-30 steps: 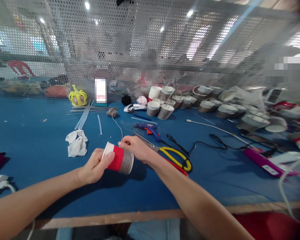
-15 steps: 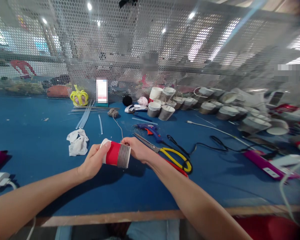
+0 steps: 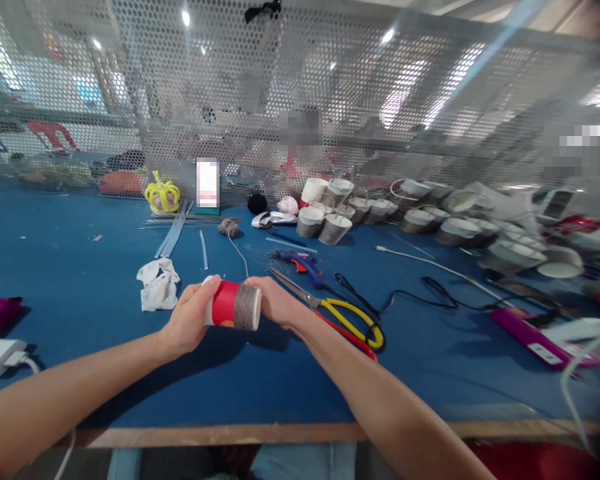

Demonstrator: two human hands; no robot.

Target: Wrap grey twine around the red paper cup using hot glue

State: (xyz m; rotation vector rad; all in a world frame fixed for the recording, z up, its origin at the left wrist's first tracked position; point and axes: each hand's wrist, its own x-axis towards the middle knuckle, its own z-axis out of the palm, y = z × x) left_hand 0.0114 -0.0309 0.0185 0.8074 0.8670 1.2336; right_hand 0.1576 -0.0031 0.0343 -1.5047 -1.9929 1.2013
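My left hand (image 3: pixel 187 320) is closed around the base end of a red and white paper cup (image 3: pixel 224 303), held on its side above the table. Grey yarn (image 3: pixel 247 307) is wound in close rows round the cup near its rim, which points right. My right hand (image 3: pixel 275 300) is at the far side of the rim, its fingertips partly hidden by the cup. A strand runs from a small grey yarn ball (image 3: pixel 229 227) to the right hand's fingers, which are pinched on it. Scissors with yellow and red handles (image 3: pixel 347 320) lie beside my right forearm.
A blue glue gun (image 3: pixel 300 261) lies beyond the scissors, its black cord trailing right to a purple power strip (image 3: pixel 525 337). Many yarn-wrapped cups (image 3: pixel 335 229) stand at the back right. Crumpled white scraps (image 3: pixel 159 285) and glue sticks (image 3: pixel 175 230) lie left. A perforated metal screen (image 3: pixel 240 87) closes the back.
The cup has turned a little in my left hand, bringing a gold mark into view on its red part. My right hand has shifted slightly behind the rim. The whole view has moved slightly.
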